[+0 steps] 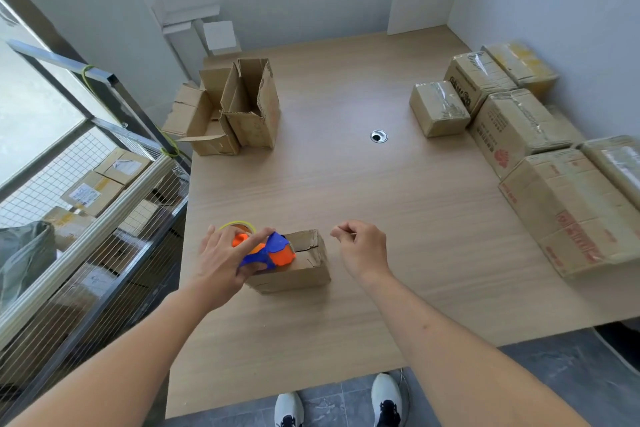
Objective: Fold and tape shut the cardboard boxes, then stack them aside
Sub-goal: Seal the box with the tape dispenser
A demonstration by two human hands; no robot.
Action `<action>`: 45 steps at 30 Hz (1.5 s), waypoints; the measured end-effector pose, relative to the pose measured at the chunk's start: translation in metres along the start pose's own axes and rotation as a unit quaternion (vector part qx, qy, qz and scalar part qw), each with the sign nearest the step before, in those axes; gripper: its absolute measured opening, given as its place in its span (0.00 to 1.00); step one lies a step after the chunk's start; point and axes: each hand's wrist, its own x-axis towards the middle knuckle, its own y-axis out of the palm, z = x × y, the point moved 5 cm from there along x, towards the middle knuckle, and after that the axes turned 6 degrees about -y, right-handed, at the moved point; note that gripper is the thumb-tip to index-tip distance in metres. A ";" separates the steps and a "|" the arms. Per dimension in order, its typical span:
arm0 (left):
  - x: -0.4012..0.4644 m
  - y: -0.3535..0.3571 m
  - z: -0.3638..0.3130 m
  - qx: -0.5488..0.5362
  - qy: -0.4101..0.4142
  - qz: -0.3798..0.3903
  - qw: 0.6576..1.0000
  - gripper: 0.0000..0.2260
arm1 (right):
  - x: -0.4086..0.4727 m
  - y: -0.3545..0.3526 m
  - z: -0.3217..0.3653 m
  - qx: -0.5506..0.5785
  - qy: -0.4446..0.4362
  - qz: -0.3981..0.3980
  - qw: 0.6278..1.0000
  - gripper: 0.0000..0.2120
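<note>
Two white shoes (387,399) stand on the grey floor at the near edge of the wooden counter (346,191). Just beyond that edge sits a small cardboard box (304,267), its top flaps folded down with the seam still showing. On the box's left end rests a blue and orange tape dispenser (273,250), and the left hand (225,260) lies over it, fingers stretched across the top and thumb underneath against the handle, so it grips the tool loosely. The right hand (363,250) hovers just right of the box, apart from it, fingers loosely curled and holding nothing. At the far left of the counter stand open cardboard boxes (249,107) with flaps up. Along the right side lie taped boxes (519,128), set side by side and touching. A round cable hole (378,136) sits mid-counter. Left of the counter, a wire cage (104,218) holds more parcels.
</note>
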 end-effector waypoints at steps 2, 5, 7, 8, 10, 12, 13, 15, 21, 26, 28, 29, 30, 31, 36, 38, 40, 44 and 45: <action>0.001 0.000 -0.005 0.008 0.012 -0.002 1.000 0.26 | -0.003 -0.006 -0.007 0.019 0.035 0.008 0.999 0.09; 0.004 0.001 -0.015 0.026 0.029 -0.017 0.999 0.25 | -0.014 -0.008 -0.013 0.075 0.080 0.011 0.994 0.09; 0.004 0.001 -0.014 0.034 0.030 -0.018 0.999 0.25 | -0.016 -0.009 -0.014 0.081 0.091 0.013 0.992 0.08; 0.004 0.001 -0.012 0.036 0.026 -0.016 0.999 0.25 | -0.016 -0.009 -0.013 0.080 0.091 0.013 0.992 0.08; 0.003 0.002 -0.012 0.044 0.021 -0.007 0.999 0.28 | -0.016 -0.010 -0.011 0.082 0.101 0.016 0.991 0.08; 0.003 0.001 -0.015 0.056 0.017 0.006 0.998 0.29 | -0.016 -0.010 -0.011 0.081 0.124 0.017 0.989 0.08; 0.003 0.000 -0.016 0.062 0.013 0.016 0.998 0.29 | -0.017 -0.010 -0.012 0.080 0.136 0.019 0.987 0.08; 0.004 -0.001 -0.017 0.067 0.006 0.027 0.997 0.29 | -0.017 -0.009 -0.015 0.074 0.155 0.025 0.985 0.09; 0.003 -0.001 -0.018 0.068 0.010 0.028 0.997 0.29 | -0.015 -0.003 -0.027 0.088 0.199 0.042 0.975 0.09; 0.006 0.001 -0.017 0.064 0.008 0.035 0.997 0.28 | -0.010 0.008 -0.039 0.093 0.210 0.046 0.972 0.08; 0.004 0.001 -0.018 0.052 0.005 0.030 0.998 0.28 | -0.009 0.013 -0.044 0.094 0.207 0.047 0.973 0.06; 0.004 0.000 -0.018 0.049 0.004 0.028 0.998 0.27 | -0.009 0.016 -0.048 0.097 0.208 0.049 0.972 0.06; 0.003 0.000 -0.017 0.049 0.004 0.027 0.998 0.27 | -0.009 0.019 -0.051 0.099 0.207 0.050 0.972 0.06; 0.004 0.000 -0.017 0.050 0.005 0.024 0.998 0.27 | -0.009 0.022 -0.053 0.091 0.200 0.051 0.974 0.07; 0.004 0.003 -0.018 0.054 0.011 0.017 0.998 0.26 | -0.010 0.036 -0.045 -0.072 0.090 0.062 0.991 0.07; 0.004 0.003 -0.018 0.059 0.011 0.013 0.998 0.26 | -0.013 0.033 -0.041 -0.144 0.093 0.068 0.983 0.17; 0.003 0.003 -0.019 0.062 0.012 0.006 0.998 0.26 | -0.015 0.029 -0.045 -0.181 0.112 0.078 0.974 0.21; 0.003 0.002 -0.021 0.070 0.019 0.010 0.997 0.26 | -0.018 0.039 -0.038 -0.062 0.056 0.043 0.996 0.19; 0.003 0.002 -0.021 0.071 0.022 0.010 0.997 0.26 | -0.020 0.046 -0.033 -0.011 0.041 0.031 0.999 0.20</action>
